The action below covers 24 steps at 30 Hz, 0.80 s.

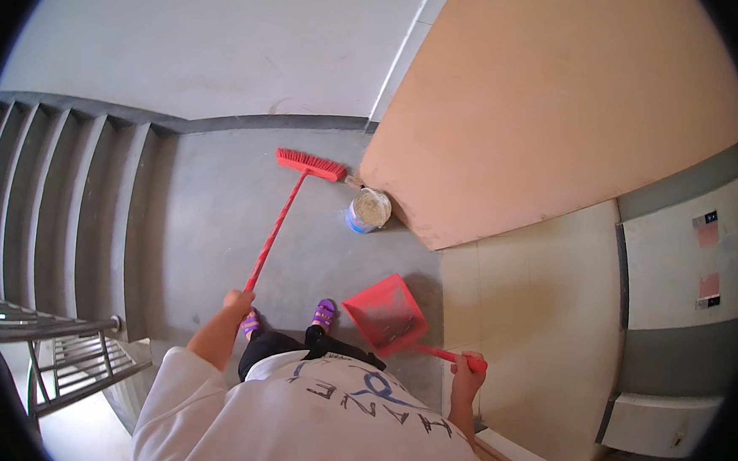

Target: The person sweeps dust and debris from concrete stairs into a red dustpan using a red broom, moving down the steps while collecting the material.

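Observation:
My left hand [238, 300] grips the end of a long red broom handle [271, 240]. At its far end the red broom head [311, 165] lies on the grey concrete floor [219, 189], bristles towards the wall. My right hand [468, 373] is closed around the short handle of a red dustpan [390, 314], held out to my right side. Grey dust and some darker dirt show inside the pan. Beyond the dustpan a bucket [369, 210], white and blue with a wire handle and pale material in it, stands close to the broom head.
On the left, concrete stairs [107, 214] run beside a metal railing [71, 333]. An orange-tan door [541, 114] reaches in from the right, its lower corner near the bucket. Past it is a beige tiled floor [527, 341]. A white wall [197, 42] bounds the far side.

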Available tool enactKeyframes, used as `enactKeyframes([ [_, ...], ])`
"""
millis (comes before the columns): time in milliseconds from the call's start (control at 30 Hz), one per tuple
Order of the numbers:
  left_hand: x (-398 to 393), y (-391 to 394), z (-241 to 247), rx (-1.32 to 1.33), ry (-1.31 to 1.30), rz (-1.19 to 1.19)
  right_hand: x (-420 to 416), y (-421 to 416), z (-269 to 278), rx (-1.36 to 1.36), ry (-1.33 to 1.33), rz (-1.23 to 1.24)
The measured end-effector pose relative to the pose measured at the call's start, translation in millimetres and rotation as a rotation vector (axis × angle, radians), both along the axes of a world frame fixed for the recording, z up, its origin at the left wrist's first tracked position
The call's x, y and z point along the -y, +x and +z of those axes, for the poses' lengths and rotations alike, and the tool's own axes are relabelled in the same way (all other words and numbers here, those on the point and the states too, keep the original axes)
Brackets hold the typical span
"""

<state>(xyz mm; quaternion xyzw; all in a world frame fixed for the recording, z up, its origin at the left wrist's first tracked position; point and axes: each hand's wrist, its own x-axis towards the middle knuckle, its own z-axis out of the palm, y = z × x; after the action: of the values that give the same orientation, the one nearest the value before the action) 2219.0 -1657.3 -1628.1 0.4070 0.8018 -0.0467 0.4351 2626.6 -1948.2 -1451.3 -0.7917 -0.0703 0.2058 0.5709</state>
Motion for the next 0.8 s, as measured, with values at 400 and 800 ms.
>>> enactKeyframes([
  [400, 275.8, -184.9, 141.5, -0.385, -0.285, 0.059, -81.4, 30.1, -65.0, 0.055, 0.005, 0.421],
  [800, 337.7, -201.1, 187.4, -0.387, -0.225, 0.359, -149.0, -25.0, -52.1, 0.012, 0.041, 0.624],
])
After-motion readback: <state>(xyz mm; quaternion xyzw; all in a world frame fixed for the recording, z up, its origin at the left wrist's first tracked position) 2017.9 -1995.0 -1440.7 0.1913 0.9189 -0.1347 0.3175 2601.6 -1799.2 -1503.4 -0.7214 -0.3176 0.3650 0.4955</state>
